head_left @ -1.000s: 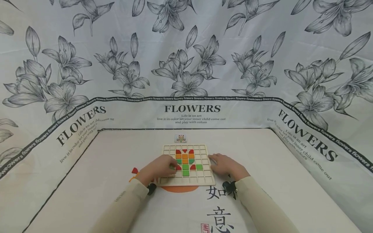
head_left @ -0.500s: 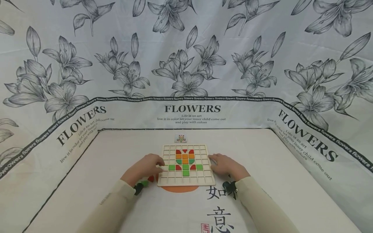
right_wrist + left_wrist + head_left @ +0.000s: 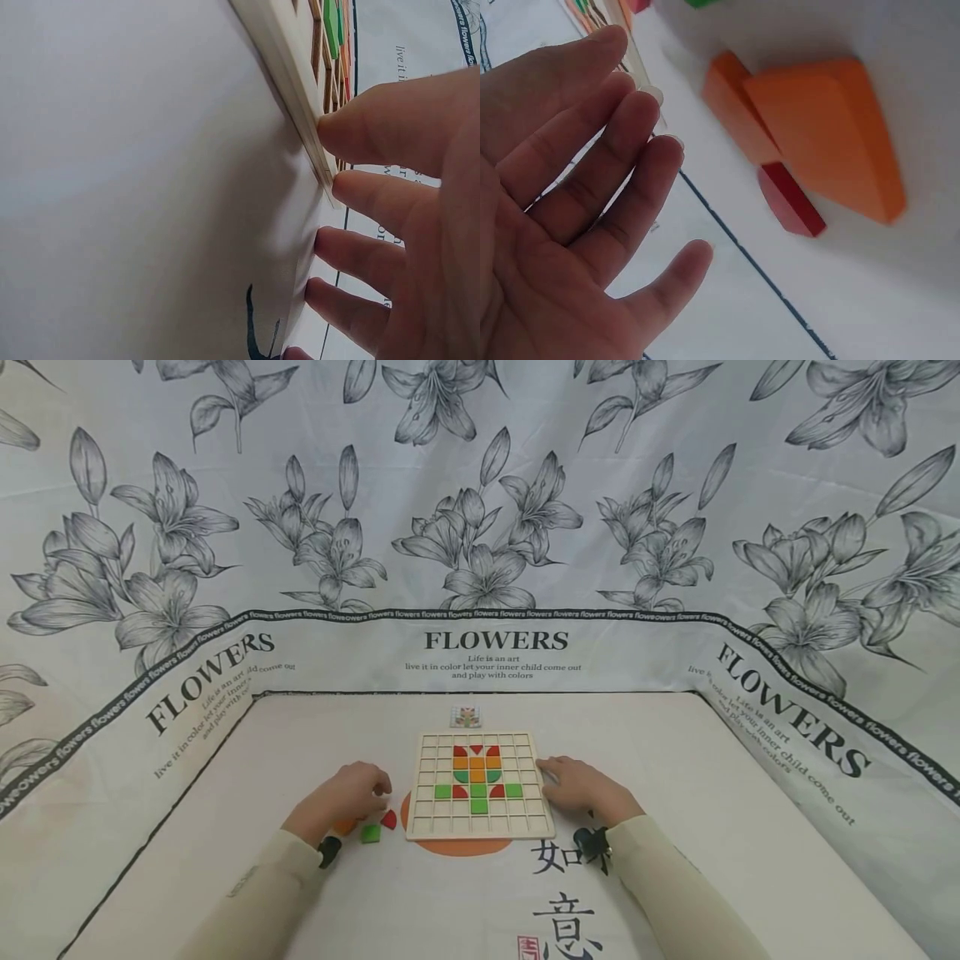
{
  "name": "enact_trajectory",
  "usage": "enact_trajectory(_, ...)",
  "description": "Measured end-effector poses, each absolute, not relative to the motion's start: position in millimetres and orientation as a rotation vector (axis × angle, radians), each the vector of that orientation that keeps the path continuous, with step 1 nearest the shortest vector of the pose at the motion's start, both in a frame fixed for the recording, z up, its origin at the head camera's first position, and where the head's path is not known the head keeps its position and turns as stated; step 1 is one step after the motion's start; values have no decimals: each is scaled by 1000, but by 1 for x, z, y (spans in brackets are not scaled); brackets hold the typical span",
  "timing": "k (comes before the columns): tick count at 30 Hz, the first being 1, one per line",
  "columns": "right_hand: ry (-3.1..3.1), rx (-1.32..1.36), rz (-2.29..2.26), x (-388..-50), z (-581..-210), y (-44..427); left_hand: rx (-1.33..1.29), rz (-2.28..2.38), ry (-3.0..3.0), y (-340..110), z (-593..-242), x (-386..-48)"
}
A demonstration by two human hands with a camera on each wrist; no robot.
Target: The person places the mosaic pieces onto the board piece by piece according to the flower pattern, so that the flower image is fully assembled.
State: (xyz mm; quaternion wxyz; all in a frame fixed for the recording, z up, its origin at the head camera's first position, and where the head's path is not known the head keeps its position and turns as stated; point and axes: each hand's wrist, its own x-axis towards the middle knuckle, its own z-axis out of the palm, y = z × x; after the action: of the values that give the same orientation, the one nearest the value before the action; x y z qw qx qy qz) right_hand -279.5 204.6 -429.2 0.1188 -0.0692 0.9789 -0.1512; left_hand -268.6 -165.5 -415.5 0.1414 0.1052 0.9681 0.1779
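Note:
A pale wooden grid board (image 3: 442, 825) lies mid-table. Its cells hold red, orange and green tiles, among them a green square (image 3: 443, 792) on the left side. My left hand (image 3: 348, 797) hovers left of the board with nothing in its fingers, which are loosely bent in the left wrist view. Below that hand lie loose pieces: a red quarter-round piece (image 3: 388, 819), a green square piece (image 3: 371, 834) and orange pieces (image 3: 825, 127) with a small red piece (image 3: 789, 201). My right hand (image 3: 583, 789) rests thumb and fingertip against the board's right edge, fingers fairly straight.
A small pattern card (image 3: 465, 717) lies just behind the board. Printed floral cloth (image 3: 491, 647) walls the back and sides. The white table cover (image 3: 465, 910) carries an orange disc print (image 3: 457, 847) and dark written characters (image 3: 564, 927).
My left hand has moved left off the board, leaving a green square tile in a left cell, and now hangs over the loose pieces. My right hand stays at the board's edge.

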Motion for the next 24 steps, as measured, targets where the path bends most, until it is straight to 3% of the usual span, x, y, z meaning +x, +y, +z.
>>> enact_trajectory(24, 2878, -230, -410, -283, -433, 206, 356, 452, 2819, -194, -413, -257)
